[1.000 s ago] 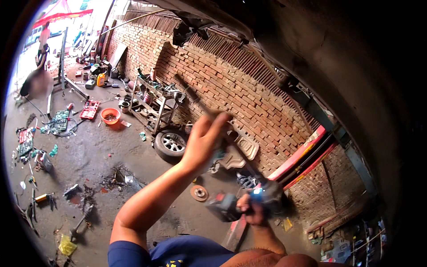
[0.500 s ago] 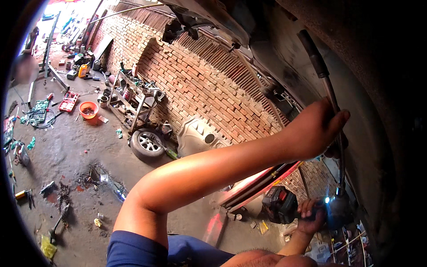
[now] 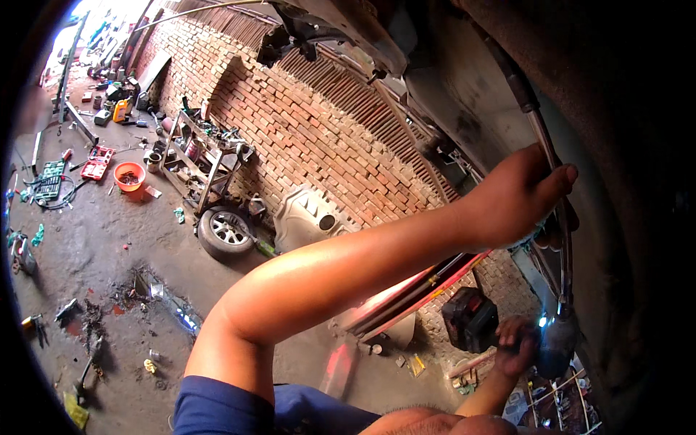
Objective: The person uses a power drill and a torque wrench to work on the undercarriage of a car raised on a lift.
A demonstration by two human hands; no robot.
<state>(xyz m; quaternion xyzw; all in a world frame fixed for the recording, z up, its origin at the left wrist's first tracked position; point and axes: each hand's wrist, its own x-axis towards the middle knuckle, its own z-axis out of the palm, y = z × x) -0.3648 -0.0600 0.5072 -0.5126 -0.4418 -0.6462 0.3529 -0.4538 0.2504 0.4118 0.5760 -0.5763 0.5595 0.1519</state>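
Observation:
My left hand (image 3: 518,192) reaches across at the right, its fingers wrapped round a long metal extension bar (image 3: 541,134). The bar has a dark sleeve near its upper end, and that end runs up against the dark underside of a vehicle (image 3: 442,87). At its lower end the bar meets the head of a cordless impact wrench (image 3: 557,344), whose small lamp is lit. My right hand (image 3: 516,344) is closed round the wrench's handle, low at the right. The wrench's black battery (image 3: 470,319) juts out to the left of that hand.
A brick wall (image 3: 312,130) stands behind. Against it are a metal rack (image 3: 199,156), a wheel (image 3: 226,230) and a pale panel (image 3: 308,217). On the floor lie an orange bowl (image 3: 129,177), toolboxes (image 3: 98,162) and scattered parts. A red beam (image 3: 337,370) stands below my forearm.
The surroundings have shifted left in view. The wrench and bar sit slightly farther right, and the bar's upper end reaches higher against the vehicle. Both hands keep their grip.

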